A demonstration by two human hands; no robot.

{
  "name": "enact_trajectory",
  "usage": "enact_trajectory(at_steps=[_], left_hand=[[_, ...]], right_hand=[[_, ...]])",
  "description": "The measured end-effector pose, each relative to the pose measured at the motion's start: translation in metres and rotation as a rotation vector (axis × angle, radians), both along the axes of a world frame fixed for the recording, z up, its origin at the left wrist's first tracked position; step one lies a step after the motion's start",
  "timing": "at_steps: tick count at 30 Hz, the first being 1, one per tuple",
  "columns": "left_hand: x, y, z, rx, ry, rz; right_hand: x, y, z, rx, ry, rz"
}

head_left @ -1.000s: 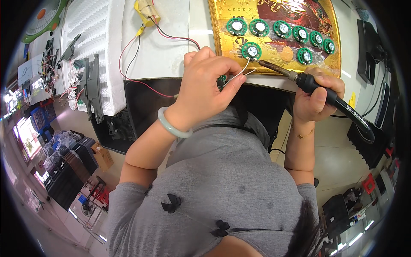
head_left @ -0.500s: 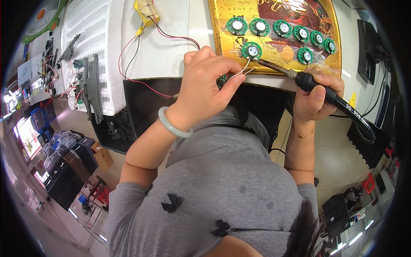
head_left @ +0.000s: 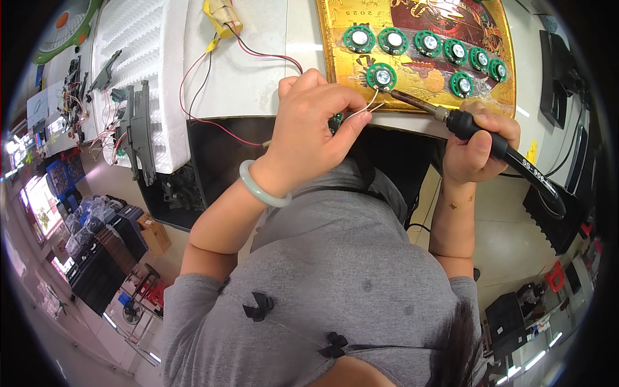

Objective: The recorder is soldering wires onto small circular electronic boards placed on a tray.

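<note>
My right hand (head_left: 480, 145) grips a black soldering iron (head_left: 493, 138), its thin tip pointing left to the lower edge of a small round green speaker (head_left: 382, 77). Thin white wires (head_left: 373, 103) are pinched between the thumb and forefinger of my left hand (head_left: 319, 119); one wire runs up to that speaker's edge by the iron's tip. Partly hidden behind my left fingers is a small green part (head_left: 334, 121). Several more green speakers (head_left: 427, 44) lie in a row on a gold decorated tray (head_left: 348, 64), over clear plastic film, with another speaker (head_left: 461, 84) nearer at the right.
A yellow-wrapped pack (head_left: 222, 19) with red and black wires lies on the white table (head_left: 264, 71). Left of it a white foam tray (head_left: 171, 122) carries grey plastic parts (head_left: 138, 129). A green fan (head_left: 61, 29) stands far left. Black frames (head_left: 551, 71) lie at the right.
The tray and its speakers appear very slightly further right in view. Both hands keep nearly the same pose, with the iron's tip still at the speaker's edge.
</note>
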State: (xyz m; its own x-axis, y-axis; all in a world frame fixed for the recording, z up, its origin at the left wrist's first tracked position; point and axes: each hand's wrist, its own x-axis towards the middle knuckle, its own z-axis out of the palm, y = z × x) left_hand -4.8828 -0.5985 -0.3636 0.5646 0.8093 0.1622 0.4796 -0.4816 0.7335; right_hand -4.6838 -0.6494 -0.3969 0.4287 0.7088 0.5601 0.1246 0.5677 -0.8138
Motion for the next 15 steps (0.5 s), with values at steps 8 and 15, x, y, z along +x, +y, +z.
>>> enact_trajectory(at_steps=[8,15], left_hand=[[-0.0012,0.0004,-0.0009,-0.002,0.009,-0.011],[-0.0018,0.0016,0.0013,-0.008,0.030,-0.030]], right_hand=[[-0.0031,0.0050,0.0058,0.015,-0.107,-0.016],[-0.0039,0.0051,0.0063,0.019,-0.100,-0.012]])
